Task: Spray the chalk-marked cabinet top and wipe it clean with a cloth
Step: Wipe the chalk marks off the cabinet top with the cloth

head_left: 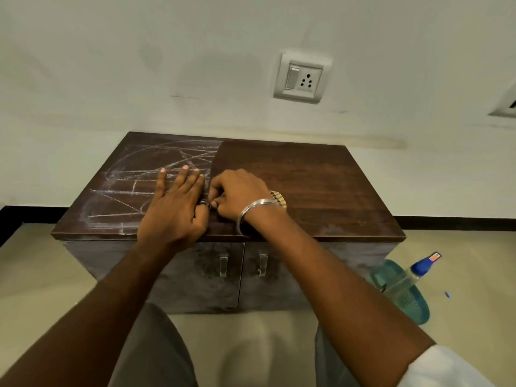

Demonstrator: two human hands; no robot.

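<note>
A white wall (139,65) fills the upper part of the view. On it sits a white socket plate (302,78) with one rocker switch (292,78) on its left side and a three-pin outlet beside the switch. At the right edge, a second wall fitting (506,107) is cut by the frame, and its kind cannot be told. A black skirting strip (446,221) runs along the foot of the wall. The floor (42,275) is pale beige. A small blue bit (448,294) lies on it at the right.

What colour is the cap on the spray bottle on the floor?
Blue, on the clear spray bottle lying right of the cabinet; head view.
</note>
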